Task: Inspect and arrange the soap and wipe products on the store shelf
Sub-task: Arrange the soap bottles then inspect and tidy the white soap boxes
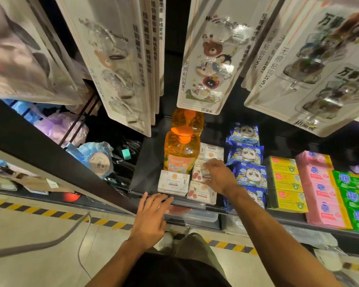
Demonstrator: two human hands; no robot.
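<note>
On the black shelf (145,166) stand two orange pump bottles of liquid soap (180,150), one behind the other. In front lie white soap boxes: one with an orange print (173,181) and two with cherry prints (201,192). My right hand (218,177) reaches over the cherry boxes and grips the middle cherry box (199,172). My left hand (153,216) hovers at the shelf's front edge, fingers spread, holding nothing. Blue panda wipe packs (247,154) line up to the right.
Yellow-green soap boxes (284,181), pink soap packs (317,187) and green soap packs (352,195) fill the shelf's right side. Hook blister cards (207,59) hang overhead. Bath sponges (95,156) sit in the left bay. A yellow-black floor stripe (50,212) runs below.
</note>
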